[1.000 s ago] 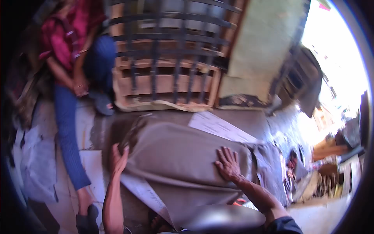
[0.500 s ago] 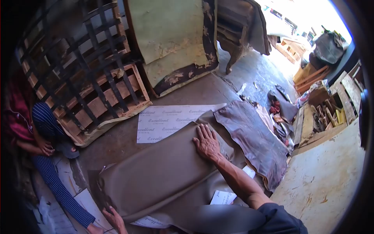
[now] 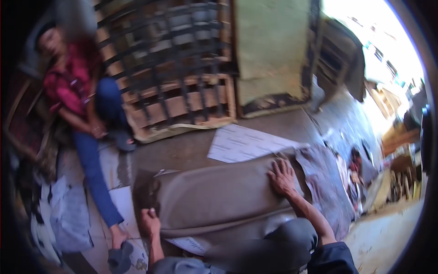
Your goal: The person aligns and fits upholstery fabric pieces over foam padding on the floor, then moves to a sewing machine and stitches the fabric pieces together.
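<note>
A brown leather-like sheet (image 3: 219, 192) lies across a long padded shape on the floor in front of me, with a fold along its near side. My right hand (image 3: 283, 177) rests open on its far right part, fingers spread. At the left end, beside the sheet's edge, my left hand (image 3: 150, 223) is closed with the thumb uppermost; whatever its fingers hold is hidden. White printed paper (image 3: 246, 145) shows behind the sheet, and a white printed piece (image 3: 187, 245) pokes out under the near fold. A dark purplish-brown hide-like piece (image 3: 321, 182) lies at the right end.
A person (image 3: 75, 91) in a red shirt sits at left, one leg stretched towards my left hand. A wooden frame with black webbing (image 3: 171, 68) and a worn pale green panel (image 3: 273, 55) stand behind. Scraps (image 3: 358, 166) and wood pieces (image 3: 404, 185) lie at right.
My view has swung left, bringing more of the seated person into sight. My left hand has gone from partly extended fingers to closed. The right hand stays flat on the brown sheet.
</note>
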Demonstrator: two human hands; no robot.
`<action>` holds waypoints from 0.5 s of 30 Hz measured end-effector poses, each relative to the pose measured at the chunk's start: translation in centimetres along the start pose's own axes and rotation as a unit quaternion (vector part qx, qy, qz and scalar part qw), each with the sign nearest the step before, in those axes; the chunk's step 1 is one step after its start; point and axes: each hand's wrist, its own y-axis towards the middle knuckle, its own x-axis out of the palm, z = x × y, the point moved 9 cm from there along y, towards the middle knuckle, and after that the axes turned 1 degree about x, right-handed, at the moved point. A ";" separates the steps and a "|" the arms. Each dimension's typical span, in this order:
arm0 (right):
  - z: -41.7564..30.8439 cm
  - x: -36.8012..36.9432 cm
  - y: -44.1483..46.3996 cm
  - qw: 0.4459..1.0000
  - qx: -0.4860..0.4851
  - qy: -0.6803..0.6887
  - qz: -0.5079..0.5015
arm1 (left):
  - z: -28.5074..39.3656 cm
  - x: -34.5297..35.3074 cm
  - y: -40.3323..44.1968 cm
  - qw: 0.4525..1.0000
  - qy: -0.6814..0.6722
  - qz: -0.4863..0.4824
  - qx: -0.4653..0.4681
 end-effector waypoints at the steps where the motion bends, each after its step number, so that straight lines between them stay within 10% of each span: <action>1: 0.0 0.1 0.1 0.999 0.003 0.006 -0.041 | -1.3 0.7 -0.1 0.999 -0.050 0.000 -0.007; 8: -4.5 0.0 4.1 0.934 0.083 -0.243 -0.248 | -0.8 0.1 -1.2 0.990 -0.139 0.029 0.015; 12: -30.7 -0.9 9.8 0.942 -0.293 0.122 -0.110 | -1.2 0.0 -1.7 0.978 -0.207 0.026 0.008; 15: -50.1 1.4 5.4 0.754 -0.580 0.245 -0.189 | -1.0 -1.6 -2.2 0.982 -0.184 0.036 -0.015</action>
